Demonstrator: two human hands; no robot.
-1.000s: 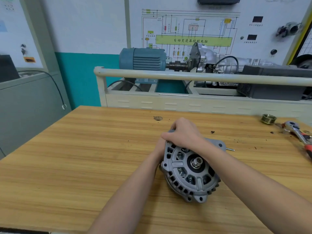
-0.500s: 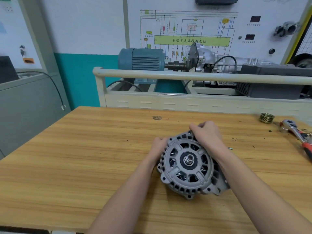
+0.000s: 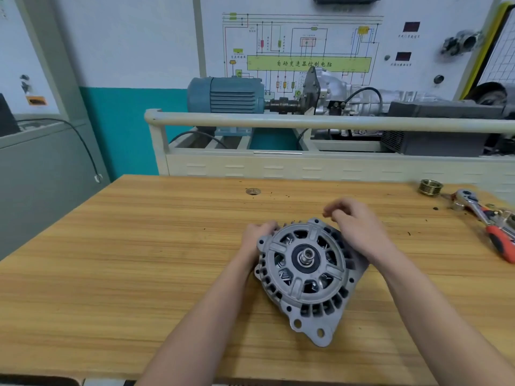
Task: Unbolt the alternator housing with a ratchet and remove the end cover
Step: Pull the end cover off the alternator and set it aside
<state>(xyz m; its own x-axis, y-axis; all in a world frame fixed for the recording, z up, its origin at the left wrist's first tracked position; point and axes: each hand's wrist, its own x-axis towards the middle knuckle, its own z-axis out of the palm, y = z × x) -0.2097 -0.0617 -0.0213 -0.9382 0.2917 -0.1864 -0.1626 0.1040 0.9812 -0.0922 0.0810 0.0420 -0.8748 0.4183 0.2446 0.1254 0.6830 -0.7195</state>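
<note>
Alternator (image 3: 306, 270) rotated, lug nearest; left hand (image 3: 257, 236) grips rim, right hand (image 3: 359, 228) curled, grip unclear.

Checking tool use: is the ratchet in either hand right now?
No, the ratchet lies on the workbench, right of both hands.

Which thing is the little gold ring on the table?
Look at the wooden table and follow its far edge to the right corner. Beside the ratchet with the orange handle sits the ring. It alone is brass-coloured, round and ridged.
</note>
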